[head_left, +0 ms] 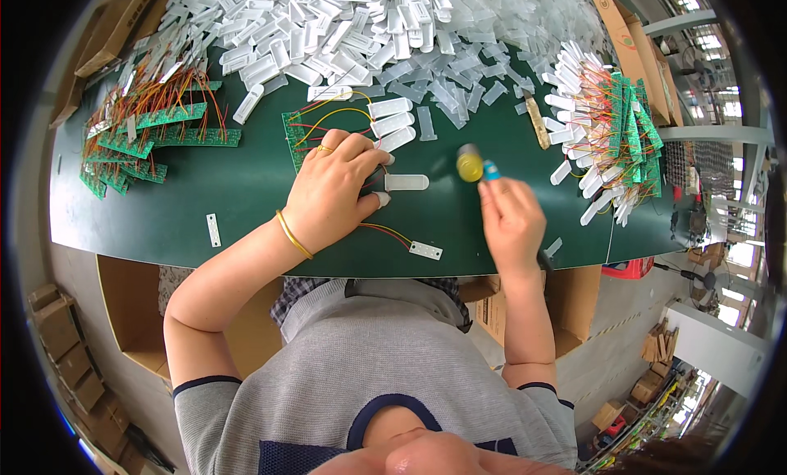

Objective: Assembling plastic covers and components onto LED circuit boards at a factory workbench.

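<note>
The left hand (332, 192) covers part of the green circuit board (297, 140); the yellow tool (470, 164) is motion-blurred.

Table (246, 204) spanning the scene, heap of plastic casings (344, 24) along its far edge, pile of circuit boards (139, 122) at far left, wired boards with casings (607, 122) at far right, left hand (332, 188) on a wired board (299, 135) at centre, right hand (512, 217) just right of it, cardboard box (131, 311) below the near edge.

Green work mat (246, 204); green circuit boards (164, 122) with red and yellow wires; white plastic housings (328, 24); yellow-tipped tool (470, 165); gold bangle (293, 235).
</note>
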The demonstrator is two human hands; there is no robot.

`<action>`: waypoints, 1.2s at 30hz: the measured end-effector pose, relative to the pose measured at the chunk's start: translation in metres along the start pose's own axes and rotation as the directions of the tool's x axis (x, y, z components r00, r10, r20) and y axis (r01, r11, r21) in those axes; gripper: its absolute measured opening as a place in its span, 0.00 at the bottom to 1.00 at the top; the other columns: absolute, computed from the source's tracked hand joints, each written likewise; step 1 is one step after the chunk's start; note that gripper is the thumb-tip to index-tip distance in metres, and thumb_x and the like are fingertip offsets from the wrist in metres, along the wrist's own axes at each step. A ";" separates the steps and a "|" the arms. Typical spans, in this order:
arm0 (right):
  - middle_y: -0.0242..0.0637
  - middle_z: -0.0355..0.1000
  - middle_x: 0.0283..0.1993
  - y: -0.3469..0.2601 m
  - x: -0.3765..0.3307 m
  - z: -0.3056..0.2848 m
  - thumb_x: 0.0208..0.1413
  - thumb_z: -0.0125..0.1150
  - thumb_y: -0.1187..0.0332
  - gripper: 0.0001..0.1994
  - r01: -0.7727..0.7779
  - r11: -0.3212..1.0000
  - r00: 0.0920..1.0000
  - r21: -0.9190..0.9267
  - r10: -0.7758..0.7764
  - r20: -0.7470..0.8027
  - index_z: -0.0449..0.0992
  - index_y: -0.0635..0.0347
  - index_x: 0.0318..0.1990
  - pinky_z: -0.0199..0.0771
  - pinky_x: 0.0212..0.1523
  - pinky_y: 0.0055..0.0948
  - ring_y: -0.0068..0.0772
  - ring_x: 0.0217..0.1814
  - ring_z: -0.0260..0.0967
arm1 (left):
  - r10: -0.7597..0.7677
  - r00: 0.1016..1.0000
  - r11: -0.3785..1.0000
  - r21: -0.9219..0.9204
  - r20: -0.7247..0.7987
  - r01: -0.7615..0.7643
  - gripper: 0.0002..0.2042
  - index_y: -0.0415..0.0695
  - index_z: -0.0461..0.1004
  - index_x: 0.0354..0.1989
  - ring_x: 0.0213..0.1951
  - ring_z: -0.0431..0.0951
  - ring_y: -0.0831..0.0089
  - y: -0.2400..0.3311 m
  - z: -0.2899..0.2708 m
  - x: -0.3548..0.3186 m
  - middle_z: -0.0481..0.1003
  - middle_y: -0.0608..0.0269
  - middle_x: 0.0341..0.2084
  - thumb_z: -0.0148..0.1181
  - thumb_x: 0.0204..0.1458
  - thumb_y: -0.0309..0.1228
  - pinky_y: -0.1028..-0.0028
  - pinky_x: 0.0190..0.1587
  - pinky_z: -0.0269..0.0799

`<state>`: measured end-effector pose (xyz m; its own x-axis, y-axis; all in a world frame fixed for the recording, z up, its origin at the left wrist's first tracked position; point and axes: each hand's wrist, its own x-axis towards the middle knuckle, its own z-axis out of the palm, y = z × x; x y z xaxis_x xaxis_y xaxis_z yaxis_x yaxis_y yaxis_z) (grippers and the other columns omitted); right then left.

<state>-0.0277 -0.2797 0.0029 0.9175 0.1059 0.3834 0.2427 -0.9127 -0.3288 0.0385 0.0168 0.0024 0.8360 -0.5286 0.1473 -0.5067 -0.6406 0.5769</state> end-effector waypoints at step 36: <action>0.42 0.78 0.51 0.014 0.030 0.012 0.61 0.75 0.68 0.15 0.084 0.994 0.977 -0.076 -0.097 -0.188 0.83 0.61 0.54 0.77 0.54 0.48 0.49 0.53 0.76 | 0.083 0.951 0.993 0.110 -0.297 -0.052 0.22 0.43 0.84 0.56 0.57 0.76 0.49 -0.019 -0.034 -0.001 0.80 0.54 0.53 0.72 0.50 0.24 0.56 0.63 0.72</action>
<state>0.0066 -0.2846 -0.0004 0.8139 0.1176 0.5689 0.2943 -0.9278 -0.2291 0.0545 0.0488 0.0188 0.8158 -0.3907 0.4265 -0.5698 -0.6695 0.4765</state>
